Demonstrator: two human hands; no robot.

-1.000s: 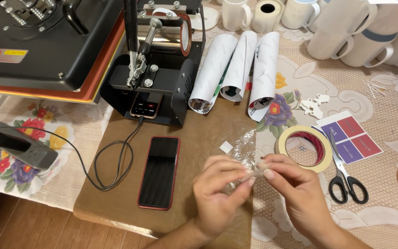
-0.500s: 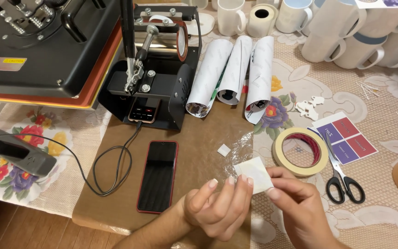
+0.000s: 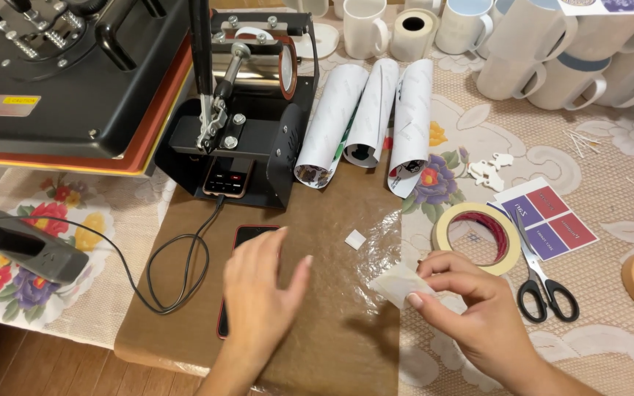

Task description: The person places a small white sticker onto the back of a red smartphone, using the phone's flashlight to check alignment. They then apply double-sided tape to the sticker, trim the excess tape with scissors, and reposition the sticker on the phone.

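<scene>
My right hand (image 3: 471, 308) pinches a small white paper piece (image 3: 398, 281) in a crinkly clear wrapper, just above the brown sheet (image 3: 332, 220). My left hand (image 3: 262, 297) is flat with fingers spread, holding nothing, hovering over a red-edged black phone (image 3: 247, 238) that it mostly covers. A tiny white paper square (image 3: 355, 239) lies on the brown sheet between the hands and the press.
A mug press (image 3: 247, 117) and a large flat heat press (image 3: 67, 81) stand at the back left, cable (image 3: 177, 271) looping forward. Three rolled paper sheets (image 3: 365, 117), a tape roll (image 3: 476, 238), scissors (image 3: 544, 286), colour cards (image 3: 548, 220), several white mugs (image 3: 537, 51).
My hands have come apart. The left hand has moved left over the phone with fingers spread, while the right hand keeps the small wrapped paper and has shifted slightly right.
</scene>
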